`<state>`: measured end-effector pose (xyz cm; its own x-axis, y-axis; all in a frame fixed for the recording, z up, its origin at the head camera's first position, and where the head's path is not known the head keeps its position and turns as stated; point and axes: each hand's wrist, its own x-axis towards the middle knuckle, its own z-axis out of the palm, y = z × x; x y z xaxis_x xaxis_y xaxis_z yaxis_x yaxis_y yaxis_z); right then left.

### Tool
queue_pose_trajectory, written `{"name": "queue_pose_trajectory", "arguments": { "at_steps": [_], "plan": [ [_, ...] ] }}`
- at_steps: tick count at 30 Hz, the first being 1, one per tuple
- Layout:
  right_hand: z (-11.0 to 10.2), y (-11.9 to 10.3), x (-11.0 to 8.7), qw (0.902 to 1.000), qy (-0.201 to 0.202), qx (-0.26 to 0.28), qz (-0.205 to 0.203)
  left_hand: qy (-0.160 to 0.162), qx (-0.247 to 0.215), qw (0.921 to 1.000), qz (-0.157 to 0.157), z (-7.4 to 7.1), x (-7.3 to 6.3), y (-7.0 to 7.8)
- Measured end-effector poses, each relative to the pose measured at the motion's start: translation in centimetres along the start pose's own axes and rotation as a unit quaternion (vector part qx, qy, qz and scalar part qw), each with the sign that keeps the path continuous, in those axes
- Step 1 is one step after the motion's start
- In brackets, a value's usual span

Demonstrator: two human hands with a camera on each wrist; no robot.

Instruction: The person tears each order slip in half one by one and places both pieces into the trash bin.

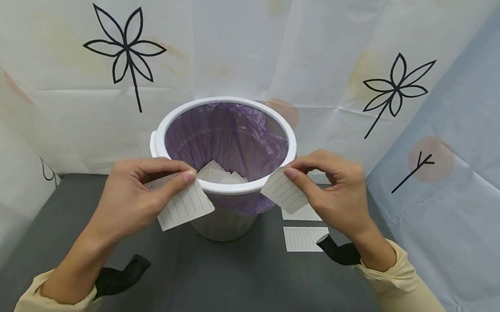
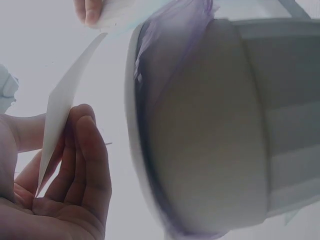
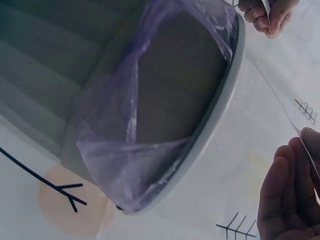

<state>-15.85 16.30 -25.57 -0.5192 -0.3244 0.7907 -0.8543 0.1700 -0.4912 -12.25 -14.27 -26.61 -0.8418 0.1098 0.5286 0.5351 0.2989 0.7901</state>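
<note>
My left hand (image 1: 133, 203) pinches a lined piece of paper (image 1: 187, 209) between thumb and fingers, with some printing along its upper edge. A second lined piece (image 1: 283, 193) is pinched in my right hand (image 1: 337, 192). The two pieces are apart, held at either side of the near rim of a white trash bin (image 1: 230, 188). Inside the bin hangs a purple plastic liner (image 1: 238, 135), with several pieces of lined paper (image 1: 212, 170) lying in it. In the left wrist view the left piece (image 2: 62, 102) shows nearly edge-on beside the bin's wall (image 2: 210, 130).
Two lined paper cards (image 1: 304, 239) lie on the dark grey table (image 1: 222, 281) right of the bin, the farther one partly covered by my right hand and its piece. Light patterned cloth (image 1: 241, 38) stands behind the bin. A thin dark cable (image 1: 48, 172) hangs at the left.
</note>
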Motion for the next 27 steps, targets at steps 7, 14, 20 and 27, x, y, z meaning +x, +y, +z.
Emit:
{"name": "queue_pose_trajectory", "arguments": {
  "at_steps": [7, 14, 20, 27],
  "plan": [
    [-1.0, 0.0, 1.6, 0.9999, 0.01, -0.011, 0.003, 0.009, 0.023, 0.9993, -0.027, -2.0, 1.8, 0.6],
    [-1.7, 0.8, 3.9, 0.9992, 0.015, -0.031, 0.021, 0.023, 0.023, 0.9991, -0.028, -3.7, 4.4, 0.8],
    [-2.4, 2.1, 6.5, 0.9974, 0.01, -0.05, 0.051, 0.023, 0.012, 0.9987, -0.045, -4.4, 7.3, 0.7],
    [-2.4, 3.1, 9.6, 0.9907, 0.025, -0.07, 0.114, 0.035, -0.014, 0.9974, -0.061, -4.3, 10.4, 1.0]
  ]
}}
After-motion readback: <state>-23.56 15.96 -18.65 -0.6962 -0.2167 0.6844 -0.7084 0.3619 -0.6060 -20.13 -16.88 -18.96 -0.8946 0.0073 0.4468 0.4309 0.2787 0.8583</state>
